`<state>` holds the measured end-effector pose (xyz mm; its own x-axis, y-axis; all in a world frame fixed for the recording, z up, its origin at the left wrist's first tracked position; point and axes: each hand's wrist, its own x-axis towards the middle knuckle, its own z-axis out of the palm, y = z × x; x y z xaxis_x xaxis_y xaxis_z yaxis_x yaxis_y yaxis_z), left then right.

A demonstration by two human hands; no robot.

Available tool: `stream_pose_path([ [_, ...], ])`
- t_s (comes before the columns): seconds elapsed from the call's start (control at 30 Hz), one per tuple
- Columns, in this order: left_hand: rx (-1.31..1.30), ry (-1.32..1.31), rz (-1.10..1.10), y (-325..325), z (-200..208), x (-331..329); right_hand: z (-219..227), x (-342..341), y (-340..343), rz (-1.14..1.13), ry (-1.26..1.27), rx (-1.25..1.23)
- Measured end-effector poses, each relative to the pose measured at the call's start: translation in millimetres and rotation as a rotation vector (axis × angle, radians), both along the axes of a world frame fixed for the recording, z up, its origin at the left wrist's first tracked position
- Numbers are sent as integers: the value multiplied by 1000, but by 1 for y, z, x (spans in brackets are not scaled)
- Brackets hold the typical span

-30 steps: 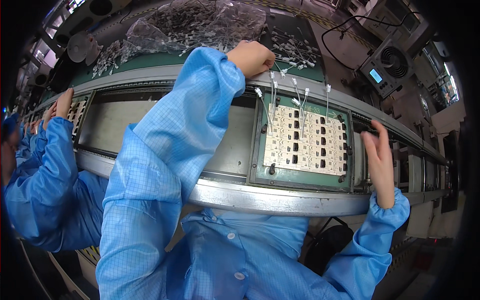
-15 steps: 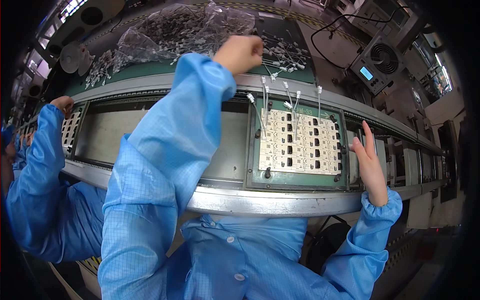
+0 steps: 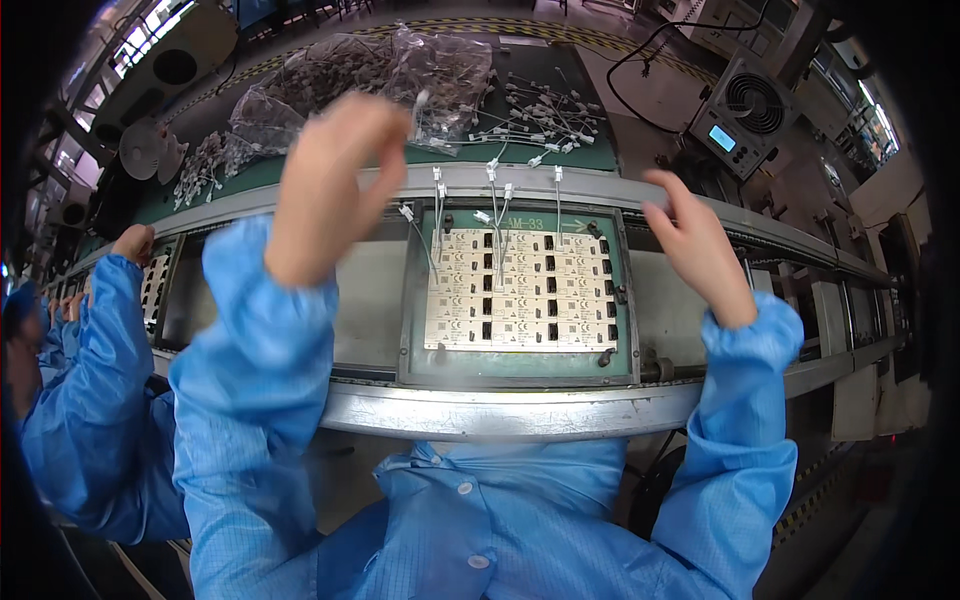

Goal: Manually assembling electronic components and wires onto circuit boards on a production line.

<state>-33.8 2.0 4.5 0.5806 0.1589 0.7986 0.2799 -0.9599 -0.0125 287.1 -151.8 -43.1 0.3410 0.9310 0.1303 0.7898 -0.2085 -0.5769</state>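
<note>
My left hand [image 3: 338, 185], blurred by motion, is raised left of the green fixture [image 3: 412, 365]. Its thumb and fingertips come together at a short cable, whose blurred white connector [image 3: 422, 98] sticks up beside them. On the fixture lies a panel of pale circuit boards [image 3: 522, 318] with rows of black components. Several white-plugged cables [image 3: 558, 195] stand along the panel's far edge, and a few reach over the boards. My right hand [image 3: 698, 240] is open, thumb and fingers apart, just beyond the fixture's right side.
Metal conveyor rails [image 3: 510, 412] run left to right. Behind them, loose cables [image 3: 550, 110] and a clear plastic bag [image 3: 440, 70] full of cables lie on a dark green surface. A fan unit with a lit display [image 3: 722, 138] is at far right. A co-worker's hand [image 3: 134, 243] is at left.
My left hand has drawn back leftward from the loose cables, with a cable in its fingers. The fixture has shifted left on the rails. My right hand has moved farther away and left.
</note>
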Motion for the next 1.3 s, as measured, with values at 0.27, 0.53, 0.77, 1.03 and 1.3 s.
stream_pose_path([
  [0.27,-221,400,117,-108,-66,-40,-2,-63,162,445,-521,229],
  [0.53,-376,257,116,-93,-56,-43,-23,-82,228,446,-523,107],
  [0.77,-206,211,294,-98,-55,-40,-14,-68,233,485,-434,440],
  [1.03,-441,314,270,-91,-66,-35,77,-43,179,283,15,716],
  [1.3,-454,297,236,-90,-67,-35,76,-8,93,311,356,679],
])
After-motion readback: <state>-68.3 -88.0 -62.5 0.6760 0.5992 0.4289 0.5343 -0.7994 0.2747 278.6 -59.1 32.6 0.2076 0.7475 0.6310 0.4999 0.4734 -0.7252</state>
